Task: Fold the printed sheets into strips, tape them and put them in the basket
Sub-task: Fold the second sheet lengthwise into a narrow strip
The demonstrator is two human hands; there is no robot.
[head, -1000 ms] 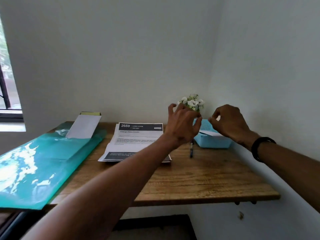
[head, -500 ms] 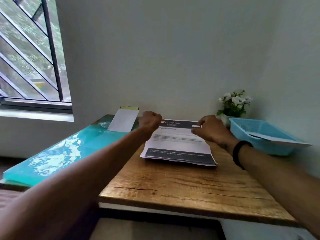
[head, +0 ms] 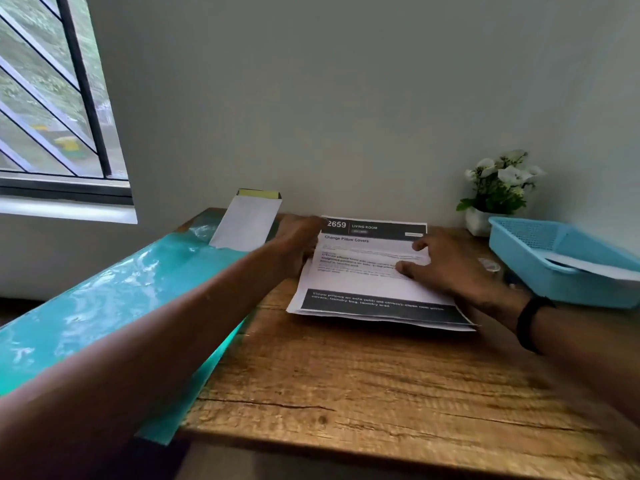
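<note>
Sheets, a small stack of printed pages, lie flat on the table toward its far edge, at about 12 o'clock from the person. The left hand sits at the stack's left edge with fingers curled around the paper's side, apparently gripping it, though blur hides the fingertips. The right hand lies on the top page with fingers extended and relaxed, pressing rather than grasping. The basket, at 2 o'clock, already holds a folded white strip. The likely risk is lifting more than one page, since the edges are fanned and stick together; a crooked first crease would follow if the stack slides under the pressing palm. The tape is not clearly visible, so reaching for it could stall. The table is rough-grained wood with a crack near the front; a glossy teal sheet overlaps its left side at 9 o'clock, an envelope leans at 11 o'clock, a plant stands at 1 o'clock, and a barred window lights plain grey walls.
</note>
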